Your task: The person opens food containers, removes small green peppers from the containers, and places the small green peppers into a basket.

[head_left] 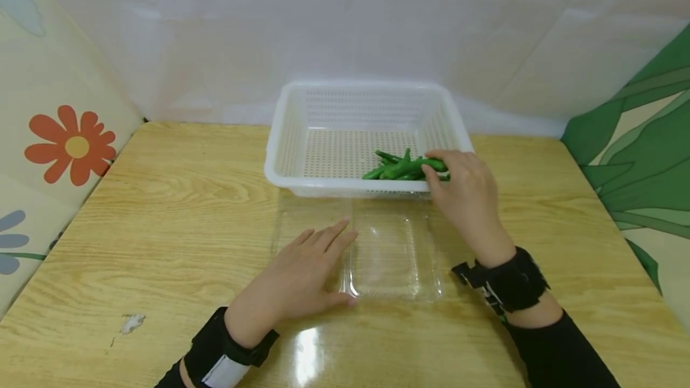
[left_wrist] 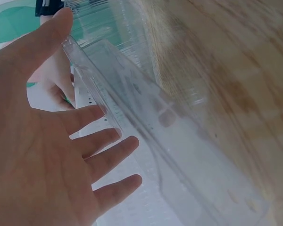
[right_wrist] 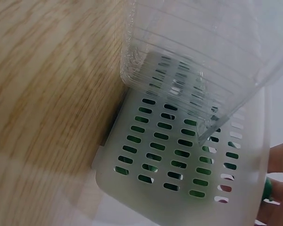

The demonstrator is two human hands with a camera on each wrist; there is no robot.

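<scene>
A heap of green chili peppers [head_left: 399, 167] lies in the front right part of a white slotted plastic basket [head_left: 291, 181]. My right hand [head_left: 468, 187] reaches over the basket's front right corner and pinches a green chili pepper [head_left: 438, 164] between thumb and fingers. Much of that hand is cut off in the right wrist view, where a bit of green shows between the fingers. A hinged clear plastic box [head_left: 385, 256] lies unfolded before the basket. My left hand [head_left: 302, 274], fingers spread and fairly straight, is at its left half, with the thumb at the box's edge [left_wrist: 89, 70].
The wooden table [head_left: 205, 196] carries the basket and box. A white cloth [head_left: 242, 35] hangs behind the basket. Patterned panels stand at both sides, the left one with a red flower [head_left: 75, 147]. A worn spot [head_left: 132, 323] marks the table at front left.
</scene>
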